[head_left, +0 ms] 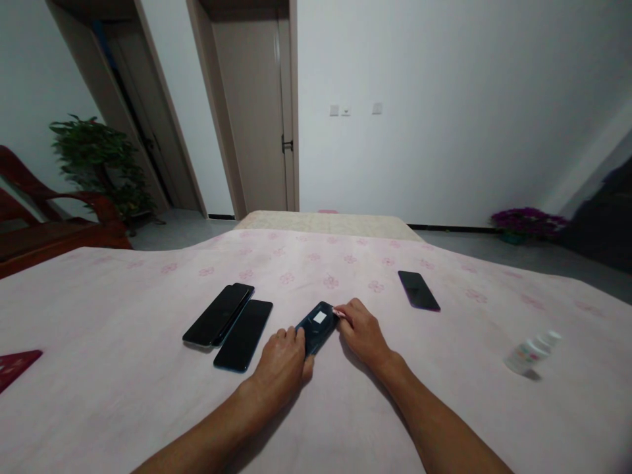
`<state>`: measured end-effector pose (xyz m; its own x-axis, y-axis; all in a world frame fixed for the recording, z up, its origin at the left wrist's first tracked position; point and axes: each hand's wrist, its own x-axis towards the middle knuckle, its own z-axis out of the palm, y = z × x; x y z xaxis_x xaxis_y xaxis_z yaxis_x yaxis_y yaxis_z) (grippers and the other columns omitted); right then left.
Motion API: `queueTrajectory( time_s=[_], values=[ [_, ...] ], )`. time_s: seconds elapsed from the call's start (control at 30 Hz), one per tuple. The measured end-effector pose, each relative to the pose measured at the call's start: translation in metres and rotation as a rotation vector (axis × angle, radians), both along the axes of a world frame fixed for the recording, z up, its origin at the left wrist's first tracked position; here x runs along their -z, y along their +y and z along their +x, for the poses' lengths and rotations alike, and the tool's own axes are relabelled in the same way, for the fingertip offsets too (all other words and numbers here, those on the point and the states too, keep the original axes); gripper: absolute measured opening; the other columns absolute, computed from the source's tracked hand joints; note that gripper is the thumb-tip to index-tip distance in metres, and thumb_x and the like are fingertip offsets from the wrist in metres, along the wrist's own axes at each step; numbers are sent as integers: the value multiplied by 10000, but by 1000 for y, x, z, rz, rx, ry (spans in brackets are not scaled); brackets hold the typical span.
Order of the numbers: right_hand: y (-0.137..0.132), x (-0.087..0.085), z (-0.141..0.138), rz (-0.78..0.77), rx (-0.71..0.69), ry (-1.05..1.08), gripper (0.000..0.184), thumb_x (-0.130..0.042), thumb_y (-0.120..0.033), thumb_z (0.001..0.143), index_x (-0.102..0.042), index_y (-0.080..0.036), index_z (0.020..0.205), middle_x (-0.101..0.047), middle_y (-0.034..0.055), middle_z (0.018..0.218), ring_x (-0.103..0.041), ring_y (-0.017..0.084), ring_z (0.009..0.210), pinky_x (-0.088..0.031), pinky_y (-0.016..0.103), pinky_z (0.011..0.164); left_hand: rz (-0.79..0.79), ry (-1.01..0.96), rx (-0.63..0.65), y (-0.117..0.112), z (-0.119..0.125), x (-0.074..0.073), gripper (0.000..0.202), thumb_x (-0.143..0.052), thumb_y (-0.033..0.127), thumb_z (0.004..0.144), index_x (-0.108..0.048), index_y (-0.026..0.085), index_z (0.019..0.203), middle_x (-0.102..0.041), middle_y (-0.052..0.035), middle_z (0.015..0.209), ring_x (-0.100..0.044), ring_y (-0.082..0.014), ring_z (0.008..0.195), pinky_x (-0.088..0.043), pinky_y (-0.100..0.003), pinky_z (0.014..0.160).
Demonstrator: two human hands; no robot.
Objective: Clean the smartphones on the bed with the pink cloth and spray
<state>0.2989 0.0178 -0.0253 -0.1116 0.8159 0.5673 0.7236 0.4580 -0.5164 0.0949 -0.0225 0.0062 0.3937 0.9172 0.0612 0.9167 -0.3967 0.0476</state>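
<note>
A dark phone (316, 324) with a small white patch on its screen lies flat on the pink flowered cloth (148, 395). My left hand (281, 368) rests on the phone's near end, fingers curled over its edge. My right hand (363, 329) sits at the phone's right side, fingertips pinched on a small pale thing at its far corner that I cannot make out. Two black phones (218, 315) lie stacked to the left, with another black phone (244, 334) beside them.
A separate black phone (419, 289) lies to the far right. A small white bottle (530, 352) lies on its side near the right edge. A red flat item (14, 367) pokes in at the left. Wooden chair, plant and doors stand behind.
</note>
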Motion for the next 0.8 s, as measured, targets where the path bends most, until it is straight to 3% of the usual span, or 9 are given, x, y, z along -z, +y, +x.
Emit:
queueTrajectory(
  time_s=[0.23, 0.33, 0.53, 0.8],
  values=[
    [-11, -3, -17, 174, -275, 3, 454, -481, -44, 880, -614, -227, 1273, -603, 69, 986, -609, 185, 897, -535, 302, 799, -63, -48, -20, 7, -8, -20, 333, -369, 275, 1008, -675, 166, 1081, -760, -121, 941, -732, -277, 869, -524, -351, 736],
    [-11, -3, -15, 233, -250, -82, 468, -484, -35, 877, -606, -214, 1293, -603, 80, 997, -606, 195, 897, -536, 308, 785, -33, -49, 25, 5, -9, -19, 342, -350, 272, 1018, -671, 167, 1073, -759, -114, 933, -734, -273, 857, -527, -349, 730],
    [-4, -8, -1, 286, -49, -79, 424, -476, -28, 864, -663, -198, 1204, -593, 73, 933, -602, 205, 864, -531, 314, 754, -32, -103, 90, 0, -6, -13, 314, -362, 247, 1018, -663, 174, 1074, -758, -93, 933, -733, -252, 876, -530, -336, 779],
    [-19, -13, -17, 236, -216, -212, 451, -480, -105, 884, -643, -249, 1279, -636, 82, 973, -608, 208, 879, -532, 330, 795, 91, -119, 106, 6, -12, -3, 306, -379, 257, 1021, -674, 186, 1059, -762, -83, 905, -731, -235, 835, -531, -311, 713]
  ],
)
